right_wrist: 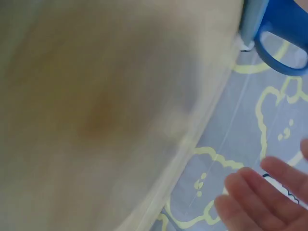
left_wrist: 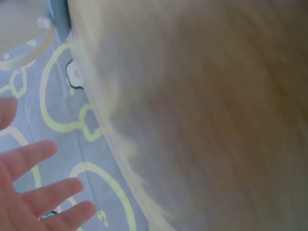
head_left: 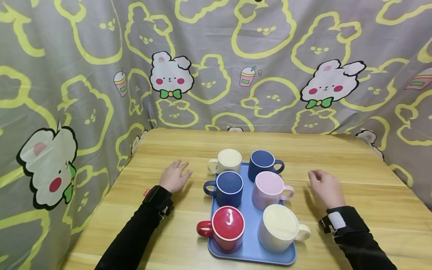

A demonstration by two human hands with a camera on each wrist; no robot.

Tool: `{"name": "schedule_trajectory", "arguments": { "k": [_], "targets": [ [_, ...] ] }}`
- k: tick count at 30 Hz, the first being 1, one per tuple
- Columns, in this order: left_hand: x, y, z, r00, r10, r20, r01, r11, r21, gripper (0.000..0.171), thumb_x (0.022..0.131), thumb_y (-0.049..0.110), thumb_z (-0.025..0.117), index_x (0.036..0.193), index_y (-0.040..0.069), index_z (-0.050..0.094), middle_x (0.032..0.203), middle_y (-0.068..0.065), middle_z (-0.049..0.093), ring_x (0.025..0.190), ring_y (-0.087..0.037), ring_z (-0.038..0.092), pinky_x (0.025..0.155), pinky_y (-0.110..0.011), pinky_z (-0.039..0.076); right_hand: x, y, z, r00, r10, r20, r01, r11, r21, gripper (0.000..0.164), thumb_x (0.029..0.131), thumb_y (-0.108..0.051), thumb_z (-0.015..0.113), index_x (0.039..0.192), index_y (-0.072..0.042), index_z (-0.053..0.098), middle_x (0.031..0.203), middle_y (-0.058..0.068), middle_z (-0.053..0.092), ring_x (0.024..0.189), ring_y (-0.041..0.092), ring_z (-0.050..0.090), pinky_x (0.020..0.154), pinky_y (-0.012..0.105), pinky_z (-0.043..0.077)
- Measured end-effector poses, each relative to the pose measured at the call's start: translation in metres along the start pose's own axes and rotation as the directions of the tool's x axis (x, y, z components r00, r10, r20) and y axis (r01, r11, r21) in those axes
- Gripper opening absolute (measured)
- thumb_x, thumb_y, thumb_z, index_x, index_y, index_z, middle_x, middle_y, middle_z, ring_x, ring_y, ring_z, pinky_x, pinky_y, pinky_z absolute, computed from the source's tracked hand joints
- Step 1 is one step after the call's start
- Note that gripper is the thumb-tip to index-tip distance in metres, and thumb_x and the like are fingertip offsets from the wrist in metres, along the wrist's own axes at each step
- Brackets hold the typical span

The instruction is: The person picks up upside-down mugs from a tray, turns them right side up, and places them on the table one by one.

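Note:
Six mugs stand upright in two columns on a blue tray. Down the left side are a cream mug, a dark blue mug and a red mug, handles to the left. On the right are another dark blue mug, a pink mug and a larger cream mug, handles to the right. My left hand hovers left of the tray, fingers spread and holding nothing. To the right of the tray is my right hand, fingers loosely bent, with nothing in it.
The tray rests on a light wooden table. A grey curtain with yellow outlines and rabbit faces hangs behind the table and along its sides. Both wrists wear black straps over dark sleeves.

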State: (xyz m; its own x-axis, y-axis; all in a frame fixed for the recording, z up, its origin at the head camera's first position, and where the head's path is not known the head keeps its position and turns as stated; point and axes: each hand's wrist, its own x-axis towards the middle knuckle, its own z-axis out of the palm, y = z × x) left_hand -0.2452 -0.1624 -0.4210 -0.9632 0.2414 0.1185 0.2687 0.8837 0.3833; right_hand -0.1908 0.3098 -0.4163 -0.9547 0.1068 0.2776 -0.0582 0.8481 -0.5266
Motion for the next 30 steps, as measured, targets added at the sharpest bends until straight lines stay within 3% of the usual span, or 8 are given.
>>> {"name": "schedule_trajectory", "arguments": {
  "k": [3, 8, 11, 15, 20, 23, 25, 30],
  "targets": [
    [0.005, 0.006, -0.004, 0.995, 0.018, -0.102, -0.026, 0.997, -0.073, 0.043, 0.101, 0.027, 0.052, 0.134, 0.0, 0.055, 0.139, -0.028, 0.047, 0.13, -0.043, 0.041, 0.108, -0.053, 0.032, 0.003, -0.006, -0.009, 0.988, 0.028, -0.155, -0.022, 0.999, 0.036, 0.037, 0.1, -0.019, 0.046, 0.103, 0.012, 0.066, 0.089, 0.029, 0.067, 0.077, 0.043, 0.062, 0.068, 0.049, 0.047],
    [0.014, 0.022, -0.013, 0.976, 0.003, -0.218, -0.051, 0.976, -0.214, 0.034, 0.1, 0.019, 0.056, 0.127, 0.0, 0.061, 0.129, -0.022, 0.058, 0.123, -0.037, 0.051, 0.104, -0.048, 0.038, 0.016, -0.029, -0.028, 0.958, 0.057, -0.28, -0.028, 0.994, 0.107, 0.035, 0.098, -0.019, 0.049, 0.093, 0.007, 0.071, 0.083, 0.023, 0.068, 0.06, 0.0, 0.051, 0.058, 0.027, 0.038],
    [0.021, 0.031, -0.017, 0.975, 0.031, -0.221, -0.096, 0.954, -0.285, 0.032, 0.099, 0.016, 0.057, 0.126, -0.001, 0.061, 0.127, -0.022, 0.059, 0.122, -0.037, 0.051, 0.104, -0.049, 0.038, 0.026, -0.05, -0.04, 0.948, 0.019, -0.318, 0.025, 0.991, 0.134, 0.033, 0.098, -0.021, 0.052, 0.094, 0.006, 0.072, 0.086, 0.024, 0.069, 0.061, -0.015, 0.041, 0.06, 0.023, 0.036],
    [0.03, 0.04, -0.017, 0.98, 0.126, -0.157, -0.175, 0.92, -0.351, 0.035, 0.098, 0.013, 0.058, 0.128, -0.004, 0.059, 0.129, -0.024, 0.057, 0.123, -0.038, 0.05, 0.105, -0.049, 0.037, 0.039, -0.088, -0.053, 0.952, -0.093, -0.293, 0.136, 0.982, 0.13, 0.03, 0.097, -0.019, 0.057, 0.1, 0.008, 0.07, 0.093, 0.025, 0.069, 0.071, -0.005, 0.052, 0.065, 0.022, 0.04],
    [0.04, 0.045, -0.008, 0.98, 0.199, -0.023, -0.192, 0.905, -0.379, 0.04, 0.098, 0.013, 0.057, 0.133, -0.005, 0.054, 0.134, -0.022, 0.055, 0.124, -0.04, 0.05, 0.105, -0.047, 0.038, 0.057, -0.139, -0.055, 0.959, -0.27, -0.084, 0.279, 0.953, 0.121, 0.027, 0.096, -0.014, 0.06, 0.109, 0.009, 0.067, 0.105, 0.027, 0.067, 0.095, 0.039, 0.065, 0.082, 0.044, 0.053],
    [0.044, 0.047, 0.0, 0.979, 0.2, 0.045, -0.167, 0.908, -0.384, 0.042, 0.098, 0.014, 0.057, 0.135, -0.004, 0.052, 0.135, -0.021, 0.054, 0.121, -0.041, 0.052, 0.102, -0.047, 0.042, 0.068, -0.165, -0.048, 0.934, -0.333, 0.129, 0.322, 0.942, 0.098, 0.033, 0.096, -0.014, 0.061, 0.119, 0.009, 0.062, 0.12, 0.029, 0.061, 0.111, 0.045, 0.057, 0.092, 0.056, 0.046],
    [0.047, 0.048, 0.005, 0.979, 0.191, 0.065, -0.152, 0.909, -0.387, 0.041, 0.097, 0.012, 0.058, 0.135, -0.004, 0.053, 0.134, -0.02, 0.055, 0.119, -0.039, 0.054, 0.1, -0.045, 0.044, 0.073, -0.18, -0.04, 0.894, -0.361, 0.266, 0.363, 0.931, 0.043, 0.041, 0.094, -0.016, 0.064, 0.126, 0.008, 0.058, 0.13, 0.03, 0.054, 0.121, 0.046, 0.049, 0.099, 0.057, 0.04],
    [0.05, 0.05, 0.014, 0.986, 0.155, 0.056, -0.118, 0.902, -0.415, 0.036, 0.094, 0.006, 0.061, 0.129, -0.002, 0.059, 0.117, -0.021, 0.065, 0.107, -0.034, 0.063, 0.088, -0.036, 0.052, 0.083, -0.207, -0.01, 0.75, -0.35, 0.562, 0.467, 0.881, -0.075, 0.064, 0.089, -0.026, 0.07, 0.14, 0.004, 0.046, 0.145, 0.034, 0.034, 0.132, 0.048, 0.035, 0.108, 0.056, 0.031]
  ]
}}
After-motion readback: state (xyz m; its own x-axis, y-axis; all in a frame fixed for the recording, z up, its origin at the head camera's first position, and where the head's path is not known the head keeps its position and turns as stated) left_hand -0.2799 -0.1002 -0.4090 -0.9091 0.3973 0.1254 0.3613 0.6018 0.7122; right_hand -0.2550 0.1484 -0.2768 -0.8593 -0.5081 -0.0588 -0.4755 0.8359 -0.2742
